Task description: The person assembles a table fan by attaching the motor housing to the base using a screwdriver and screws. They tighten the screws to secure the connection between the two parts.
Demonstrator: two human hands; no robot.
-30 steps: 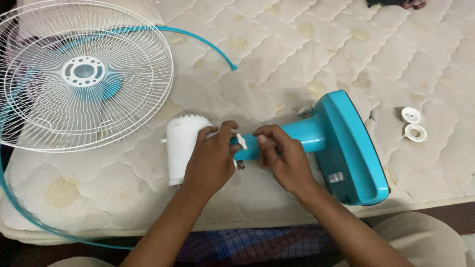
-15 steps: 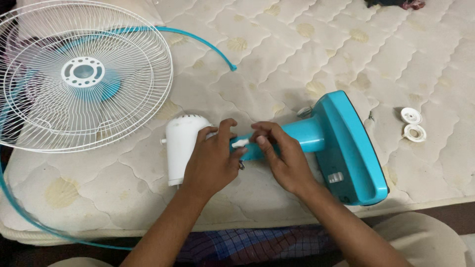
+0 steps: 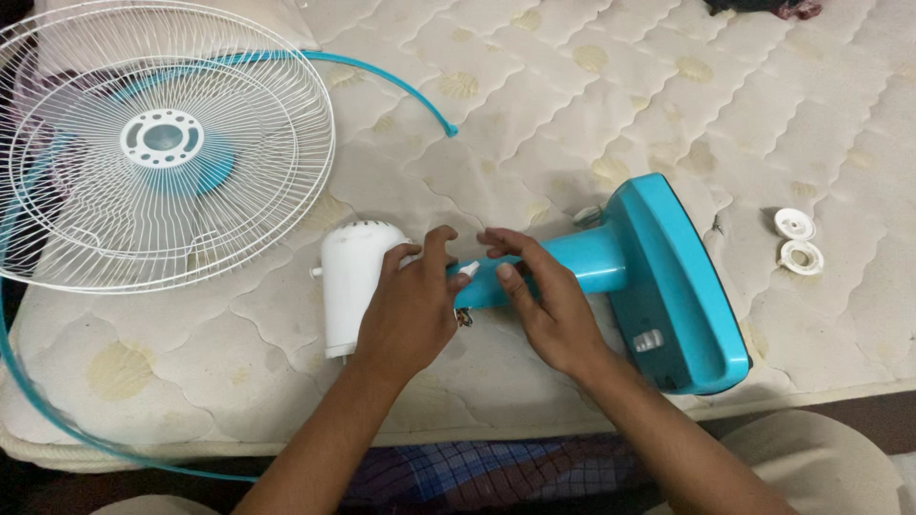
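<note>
fan parts lie on a quilted cream mattress [image 3: 592, 105]: the white motor housing [image 3: 349, 278] rests on its side near the front edge of the bed, and just to its right the turquoise stand neck [image 3: 582, 259] runs across to the turquoise base [image 3: 673, 296], which is tipped up on its edge. the left hand [image 3: 405, 315] is curled over the right end of the motor housing, its grip closed around it with the thumb reaching toward the joint. the right hand [image 3: 544, 300] lies on the neck with its fingers stretched out and loosely spread, more resting than clamped; its forefinger and thumb sit beside a small white knob [image 3: 467, 271] at the joint between housing and neck, but whether they pinch it cannot be told. a bit of dark wiring [image 3: 464, 319] shows beneath the joint. to the upper left, the white wire fan guard [image 3: 258, 181] lies flat, well apart from the hands, with a turquoise blade hub visible through its bars. a thin turquoise rim ring [image 3: 382, 78] curves out from behind the guard across the mattress and around the left edge of the bed. right of the base, two small white round caps [image 3: 796, 238] lie side by side. a checked cloth [image 3: 477, 472] shows below the bed edge between the person's forearms.
</note>
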